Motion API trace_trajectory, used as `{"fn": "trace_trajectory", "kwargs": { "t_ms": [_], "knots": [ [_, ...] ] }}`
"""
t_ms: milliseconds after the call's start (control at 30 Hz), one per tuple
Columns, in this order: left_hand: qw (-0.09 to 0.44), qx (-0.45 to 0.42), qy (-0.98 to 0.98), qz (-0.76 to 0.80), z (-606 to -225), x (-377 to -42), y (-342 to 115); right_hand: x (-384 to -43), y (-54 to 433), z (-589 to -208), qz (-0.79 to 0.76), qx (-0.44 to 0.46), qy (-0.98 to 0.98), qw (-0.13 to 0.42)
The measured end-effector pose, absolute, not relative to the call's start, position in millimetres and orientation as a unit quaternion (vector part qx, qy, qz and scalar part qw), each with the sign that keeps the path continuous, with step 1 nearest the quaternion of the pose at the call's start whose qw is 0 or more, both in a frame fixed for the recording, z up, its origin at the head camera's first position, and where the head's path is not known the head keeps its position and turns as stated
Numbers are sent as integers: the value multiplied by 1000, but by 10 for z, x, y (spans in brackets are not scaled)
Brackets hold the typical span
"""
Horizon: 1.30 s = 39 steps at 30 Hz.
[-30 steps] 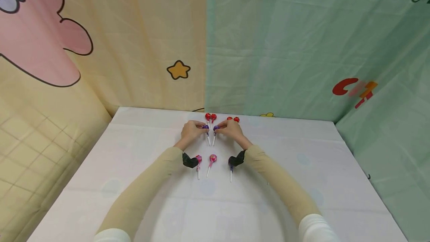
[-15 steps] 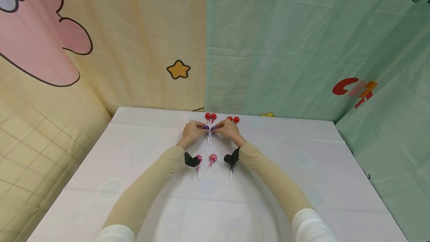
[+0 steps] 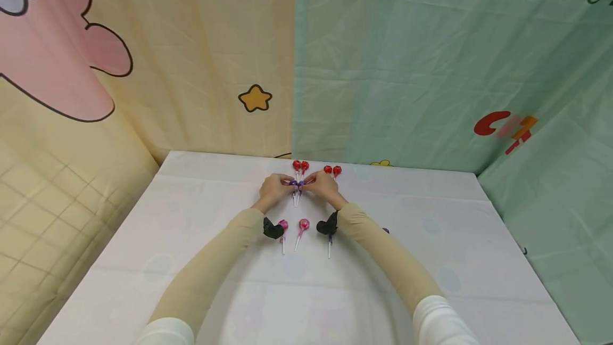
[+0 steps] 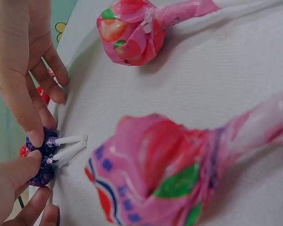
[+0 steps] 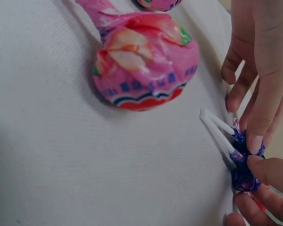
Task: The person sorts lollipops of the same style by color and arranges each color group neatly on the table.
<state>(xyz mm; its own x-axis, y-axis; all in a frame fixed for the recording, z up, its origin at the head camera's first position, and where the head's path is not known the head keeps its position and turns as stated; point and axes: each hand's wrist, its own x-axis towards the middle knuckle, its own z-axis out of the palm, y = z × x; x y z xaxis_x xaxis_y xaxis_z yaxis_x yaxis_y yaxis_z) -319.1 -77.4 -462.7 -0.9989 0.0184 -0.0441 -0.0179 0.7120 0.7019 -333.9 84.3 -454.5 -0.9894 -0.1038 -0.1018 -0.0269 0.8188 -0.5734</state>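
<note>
My left hand [image 3: 274, 190] pinches the wrapped head of one purple lollipop [image 4: 39, 178] between thumb and fingers. Opposite it, my right hand [image 3: 325, 187] pinches a second purple lollipop [image 5: 245, 181] the same way. The two heads touch side by side, and their white sticks converge towards me, tips meeting in both wrist views. Just beyond the hands lie two red lollipops [image 3: 305, 165], heads together. Nearer me are two pink lollipops [image 3: 304, 224], large in the left wrist view. The fingers partly cover the purple heads.
Another pair of red lollipops [image 3: 337, 170] lies behind the right hand, sticks mostly hidden. One more purple lollipop [image 3: 330, 249] is under the right wrist's black camera mount [image 3: 328, 224]. A small purple thing [image 3: 386, 230] peeks past the right sleeve. Curtains border the white table [image 3: 230, 302].
The right hand has moved left with its purple lollipop, bringing it against the one in the left hand. The left hand has hardly moved. The small purple thing now shows beside the right sleeve.
</note>
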Motion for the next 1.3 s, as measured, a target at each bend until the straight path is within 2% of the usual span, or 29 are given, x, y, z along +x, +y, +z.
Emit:
{"fn": "trace_trajectory", "kwargs": {
  "t_ms": [467, 633, 1000, 1300],
  "knots": [
    [31, 0, 925, 378, -4600, -3161, -800, -3386, 876, -4572, -319, -30, 941, 105],
    [35, -1, 924, 381, -4588, -3149, -805, -3421, 897, -4605, -322, -43, 940, 101],
    [30, -8, 926, 377, -4616, -3147, -801, -3270, 854, -4516, -311, -46, 946, 81],
    [29, -3, 924, 380, -4599, -3146, -799, -3269, 872, -4528, -323, -45, 942, 85]
  ]
}}
